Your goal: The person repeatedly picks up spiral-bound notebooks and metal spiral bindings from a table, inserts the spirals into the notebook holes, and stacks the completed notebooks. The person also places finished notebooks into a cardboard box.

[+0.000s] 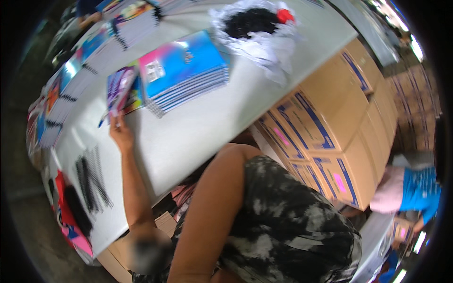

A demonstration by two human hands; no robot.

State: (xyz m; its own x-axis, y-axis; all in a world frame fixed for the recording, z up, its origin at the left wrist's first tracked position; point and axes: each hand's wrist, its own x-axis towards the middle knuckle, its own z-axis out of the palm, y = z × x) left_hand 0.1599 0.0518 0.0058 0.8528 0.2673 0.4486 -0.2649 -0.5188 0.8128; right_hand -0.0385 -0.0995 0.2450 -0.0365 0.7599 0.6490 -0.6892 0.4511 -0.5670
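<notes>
My left hand point(120, 129) reaches over the table, its fingers closed on the near end of a purple and pink booklet point(123, 89). That booklet is blurred and looks tilted over a colourful cover. Just right of it lies a stack of spiral notebooks point(184, 63) with blue and pink covers. A thin blue stick-like thing point(101, 120), perhaps a pen, rests beside my fingers. My right arm is bent, elbow out over the table's near edge. Its forearm runs off the lower edge of the picture, and the hand is out of sight.
Several black binding coils point(92, 179) lie left on the white table point(174, 146). Rows of spiral notebooks point(78, 80) line the far left. A white plastic bag point(278, 52) holds black coils. Stacked cardboard boxes point(325, 118) stand right; another person point(420, 188) bends beyond them.
</notes>
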